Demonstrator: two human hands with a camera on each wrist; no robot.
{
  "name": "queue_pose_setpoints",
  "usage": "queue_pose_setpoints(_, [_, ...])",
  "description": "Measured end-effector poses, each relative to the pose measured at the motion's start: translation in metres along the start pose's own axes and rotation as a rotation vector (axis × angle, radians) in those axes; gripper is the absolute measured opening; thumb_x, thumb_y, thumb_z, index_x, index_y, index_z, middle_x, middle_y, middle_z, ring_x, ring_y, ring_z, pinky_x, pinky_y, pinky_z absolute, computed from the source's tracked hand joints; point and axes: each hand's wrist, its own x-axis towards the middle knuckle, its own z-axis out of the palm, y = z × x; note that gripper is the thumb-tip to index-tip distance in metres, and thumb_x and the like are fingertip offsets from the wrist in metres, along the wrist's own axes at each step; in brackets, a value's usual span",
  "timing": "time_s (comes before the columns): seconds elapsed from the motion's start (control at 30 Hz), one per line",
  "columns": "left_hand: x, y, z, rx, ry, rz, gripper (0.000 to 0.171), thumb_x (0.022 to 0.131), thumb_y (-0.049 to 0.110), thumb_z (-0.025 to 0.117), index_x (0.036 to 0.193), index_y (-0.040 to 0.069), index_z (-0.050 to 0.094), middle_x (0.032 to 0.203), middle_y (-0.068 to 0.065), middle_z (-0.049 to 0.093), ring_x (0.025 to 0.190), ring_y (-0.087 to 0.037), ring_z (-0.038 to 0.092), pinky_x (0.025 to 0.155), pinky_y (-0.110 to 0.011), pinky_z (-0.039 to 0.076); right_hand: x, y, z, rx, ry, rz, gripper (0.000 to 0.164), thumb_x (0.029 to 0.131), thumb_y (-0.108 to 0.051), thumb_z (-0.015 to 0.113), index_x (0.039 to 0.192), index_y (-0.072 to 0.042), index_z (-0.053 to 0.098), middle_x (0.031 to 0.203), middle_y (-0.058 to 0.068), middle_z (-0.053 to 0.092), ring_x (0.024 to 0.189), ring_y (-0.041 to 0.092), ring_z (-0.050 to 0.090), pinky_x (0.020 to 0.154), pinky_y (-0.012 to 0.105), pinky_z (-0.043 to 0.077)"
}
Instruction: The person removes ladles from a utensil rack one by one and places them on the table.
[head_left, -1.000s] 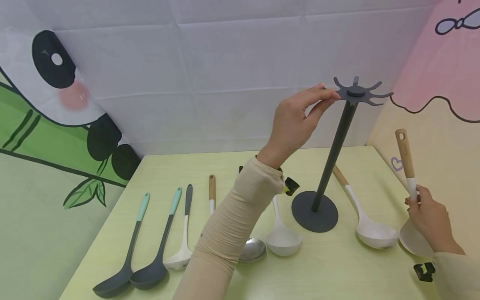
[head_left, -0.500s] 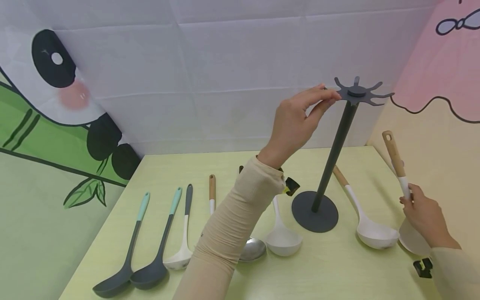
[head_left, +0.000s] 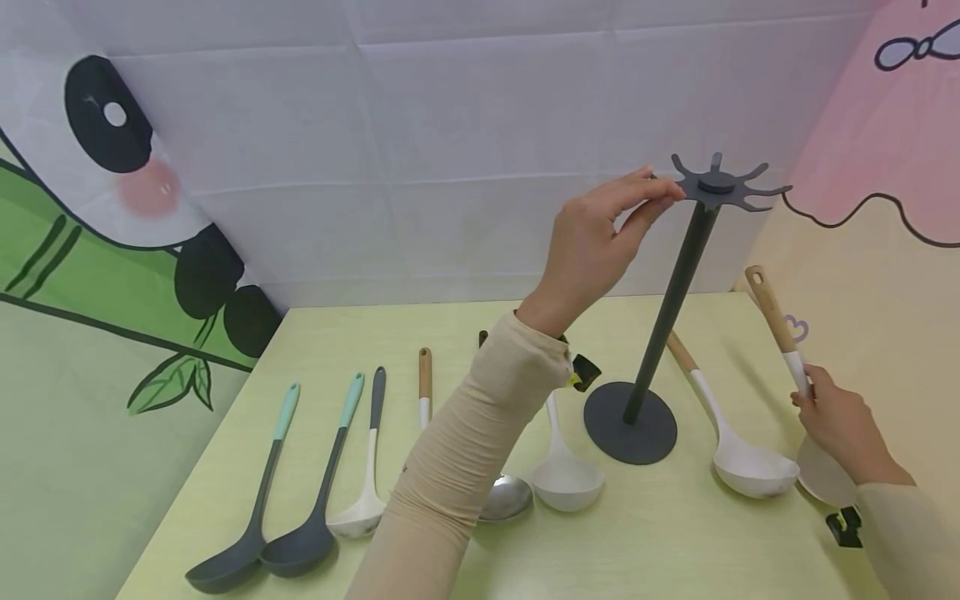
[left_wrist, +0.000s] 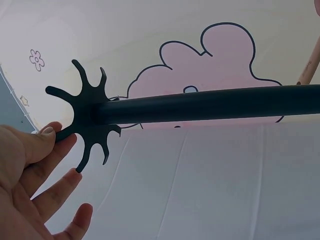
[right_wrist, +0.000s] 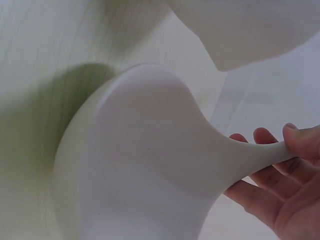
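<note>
A dark utensil rack with a round base stands on the table, topped by a ring of curved hooks. My left hand pinches one hook between thumb and fingers, as the left wrist view also shows for the rack top. At the right, my right hand grips the white neck of a ladle whose wooden handle tilts up and to the left. Its white bowl fills much of the right wrist view, partly hidden behind the hand in the head view. A second white ladle lies beside it.
Several ladles lie across the table: two dark ones with mint handles, one a dark ladle near the left, a white ladle with grey handle, a metal ladle and a white ladle. My left sleeve covers parts of some.
My right hand has shifted a little left, and the ladle's handle now leans further left. The left hand stays at the rack's hook.
</note>
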Motion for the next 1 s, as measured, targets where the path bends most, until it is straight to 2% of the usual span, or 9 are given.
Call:
queue_pose_setpoints(0.2, [0.0,-0.001,0.001,-0.007,-0.001,-0.001,0.018,0.098,0.013,0.065,0.11,0.007,0.076,0.114,-0.002,0.073,0.127,-0.002,0.053,0.085,-0.01,0.045,0.005,0.0,-0.002,-0.001,-0.045,-0.003,0.036,0.095,0.005,0.055,0.123,0.017,0.035,0.097,0.042,0.06,0.069,0.045,0.063,0.052,0.054,0.047])
queue_pose_setpoints(0.43, [0.0,-0.001,0.001,-0.006,-0.003,-0.006,0.017,0.097,0.012,0.065,0.111,0.007,0.076,0.114,-0.002,0.073,0.127,-0.001,0.052,0.087,-0.01,0.045,0.012,0.002,-0.003,-0.008,-0.091,-0.008,0.039,0.096,0.003,0.055,0.124,0.02,0.033,0.091,0.044,0.057,0.07,0.051,0.061,0.054,0.059,0.047])
queue_pose_setpoints(0.7, [0.0,-0.001,0.0,-0.008,-0.005,-0.012,0.018,0.098,0.012,0.065,0.111,0.007,0.075,0.114,-0.002,0.073,0.127,0.0,0.051,0.087,-0.009,0.044,0.022,0.005,-0.002,-0.017,-0.152,-0.029,0.037,0.096,0.003,0.054,0.123,0.017,0.034,0.083,0.037,0.057,0.066,0.045,0.06,0.052,0.055,0.048])
queue_pose_setpoints(1.0, [0.0,-0.001,0.001,-0.001,0.002,-0.004,0.018,0.098,0.013,0.065,0.11,0.008,0.076,0.114,-0.002,0.073,0.127,-0.001,0.052,0.086,-0.01,0.045,0.03,0.011,-0.001,-0.023,-0.225,-0.023,0.038,0.094,0.004,0.053,0.122,0.021,0.034,0.08,0.03,0.06,0.067,0.04,0.061,0.056,0.053,0.049])
